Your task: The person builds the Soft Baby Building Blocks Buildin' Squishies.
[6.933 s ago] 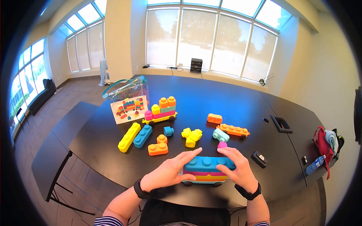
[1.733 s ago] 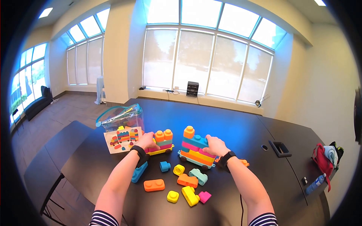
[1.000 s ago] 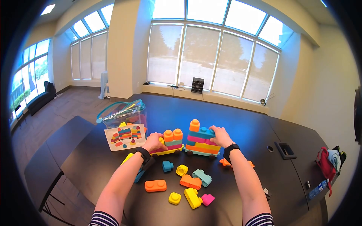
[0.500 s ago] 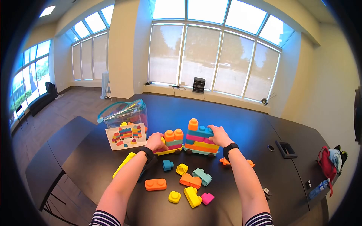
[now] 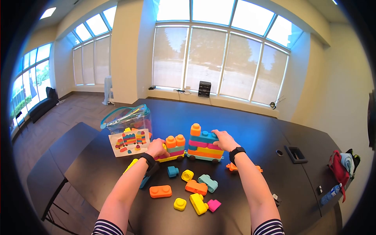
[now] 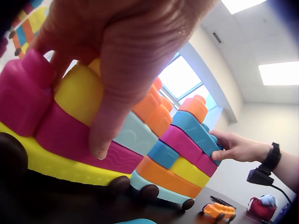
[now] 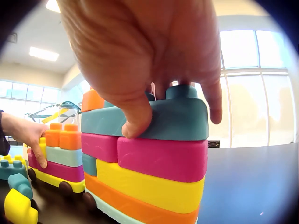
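My left hand [image 5: 156, 148] grips a toy train wagon [image 5: 176, 151] with a yellow wheeled base, its thumb pressed on the magenta block. Two orange blocks top that wagon's right end. A taller wagon [image 5: 204, 145] stands just to its right on a pale teal base, carrying orange, yellow, blue and magenta layers. Across its long teal top block [image 7: 177, 119] my right hand [image 5: 225, 141] is clamped, thumb on the near side and fingers over the far side. An orange block [image 5: 195, 129] sits at its left end. The wagons' facing ends meet in the head view.
Several loose blocks lie in front, among them an orange block [image 5: 160, 191] and a magenta one [image 5: 214, 205]. An orange wheeled base [image 5: 232, 167] is partly behind the right forearm. A picture card [image 5: 127, 144] leans against a clear bag [image 5: 135, 119]. A water bottle [image 5: 331, 194] stands far right.
The tall wagon, earlier near the table's front edge between both hands, now stands farther back beside the yellow-based wagon, with the orange block on top. Over the last second the gap between wagons has narrowed.
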Demonstrator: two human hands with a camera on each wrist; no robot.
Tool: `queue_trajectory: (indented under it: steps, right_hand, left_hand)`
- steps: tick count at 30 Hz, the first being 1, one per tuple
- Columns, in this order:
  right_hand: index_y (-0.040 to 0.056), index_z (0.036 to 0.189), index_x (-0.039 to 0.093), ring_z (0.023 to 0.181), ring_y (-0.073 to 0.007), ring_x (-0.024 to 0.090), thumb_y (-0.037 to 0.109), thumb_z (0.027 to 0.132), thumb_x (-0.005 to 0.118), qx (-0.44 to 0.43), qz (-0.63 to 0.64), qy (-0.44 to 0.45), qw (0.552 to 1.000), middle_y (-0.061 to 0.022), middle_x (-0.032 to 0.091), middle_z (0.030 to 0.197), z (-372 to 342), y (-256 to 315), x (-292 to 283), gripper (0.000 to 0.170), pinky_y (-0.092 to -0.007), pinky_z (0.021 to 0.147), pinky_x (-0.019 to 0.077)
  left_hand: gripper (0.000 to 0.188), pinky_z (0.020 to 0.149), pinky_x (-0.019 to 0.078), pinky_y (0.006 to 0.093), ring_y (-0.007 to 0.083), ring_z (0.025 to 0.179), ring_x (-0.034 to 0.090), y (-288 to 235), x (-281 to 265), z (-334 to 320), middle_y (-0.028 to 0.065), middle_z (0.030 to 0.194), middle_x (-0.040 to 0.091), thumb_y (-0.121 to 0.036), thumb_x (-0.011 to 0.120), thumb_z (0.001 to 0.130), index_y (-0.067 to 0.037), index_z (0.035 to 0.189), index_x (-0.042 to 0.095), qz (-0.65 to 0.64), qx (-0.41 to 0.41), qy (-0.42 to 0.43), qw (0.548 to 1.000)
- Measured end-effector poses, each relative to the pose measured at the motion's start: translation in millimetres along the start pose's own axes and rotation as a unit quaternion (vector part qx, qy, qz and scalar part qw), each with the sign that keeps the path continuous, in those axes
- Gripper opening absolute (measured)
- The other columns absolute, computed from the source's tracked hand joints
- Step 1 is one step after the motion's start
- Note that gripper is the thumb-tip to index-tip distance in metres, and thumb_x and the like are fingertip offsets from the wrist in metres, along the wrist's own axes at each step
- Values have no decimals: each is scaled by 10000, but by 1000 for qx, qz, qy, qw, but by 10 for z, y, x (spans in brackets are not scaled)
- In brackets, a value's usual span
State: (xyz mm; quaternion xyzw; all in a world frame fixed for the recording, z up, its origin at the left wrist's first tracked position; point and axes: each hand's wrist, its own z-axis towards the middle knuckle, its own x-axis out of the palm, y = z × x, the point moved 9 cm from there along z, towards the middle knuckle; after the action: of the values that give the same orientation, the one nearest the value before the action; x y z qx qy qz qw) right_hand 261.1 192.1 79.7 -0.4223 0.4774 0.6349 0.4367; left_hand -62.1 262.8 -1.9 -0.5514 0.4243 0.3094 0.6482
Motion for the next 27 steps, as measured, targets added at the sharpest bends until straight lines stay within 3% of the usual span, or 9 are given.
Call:
queue_trajectory:
  steps: [2, 8, 12, 20, 23, 26, 27]
  right_hand:
    - [141, 1455, 535, 1339, -386, 560, 183, 920, 791, 36, 0, 36, 999, -160, 663, 1377, -41, 46, -51, 595, -495, 1097, 497]
    - [135, 1432, 556, 1269, -386, 627, 207, 919, 791, 23, -18, 79, 996, -175, 688, 1324, 0, 80, -38, 568, -487, 1045, 533]
    - [132, 1427, 562, 1246, -387, 645, 215, 912, 798, 17, -15, 76, 997, -176, 700, 1299, -4, 96, -22, 572, -487, 1028, 542]
    - [143, 1534, 507, 1302, -399, 621, 334, 918, 807, -17, 24, 27, 999, -207, 650, 1413, -69, 6, -107, 711, -476, 1070, 527]
    - [125, 1583, 462, 1338, -387, 608, 428, 933, 787, 40, 131, -20, 990, -221, 614, 1473, -322, -276, -355, 788, -455, 1090, 518]
    - [83, 1539, 521, 1320, -379, 628, 471, 940, 765, 102, 199, -49, 973, -237, 644, 1431, -604, -854, -336, 754, -443, 1091, 517]
    - [79, 1511, 555, 1298, -388, 641, 444, 931, 774, 95, 142, -50, 984, -246, 660, 1400, -707, -1061, -242, 719, -443, 1089, 518]
  left_hand:
    - [842, 999, 573, 443, 335, 1181, 711, 3, 1, 7, 134, 1242, 762, -354, 1027, 583, -136, 1339, 731, 8, -1, 7, 1000]
    - [846, 993, 576, 438, 326, 1183, 710, 46, -39, -75, 124, 1242, 764, -365, 1026, 586, -137, 1345, 730, 18, -1, 12, 1000]
    - [892, 1002, 570, 429, 365, 1161, 713, -23, -126, -210, 209, 1245, 748, -373, 1022, 587, -29, 1348, 709, 9, 14, 10, 1000]
    - [929, 1020, 561, 416, 360, 1191, 698, 17, -66, -156, 206, 1279, 732, -403, 1019, 593, -28, 1374, 682, 12, 24, 30, 999]
    - [978, 1035, 550, 432, 354, 1239, 672, 62, -137, -130, 197, 1324, 704, -441, 1001, 627, -45, 1433, 615, -32, 62, 11, 998]
    - [992, 1061, 534, 440, 360, 1280, 645, 93, -504, -193, 207, 1392, 653, -445, 977, 678, -38, 1475, 548, -67, 89, -63, 992]
    - [993, 1071, 528, 439, 364, 1292, 636, 119, -680, -251, 214, 1419, 632, -439, 969, 696, -31, 1485, 527, -74, 92, -92, 989]
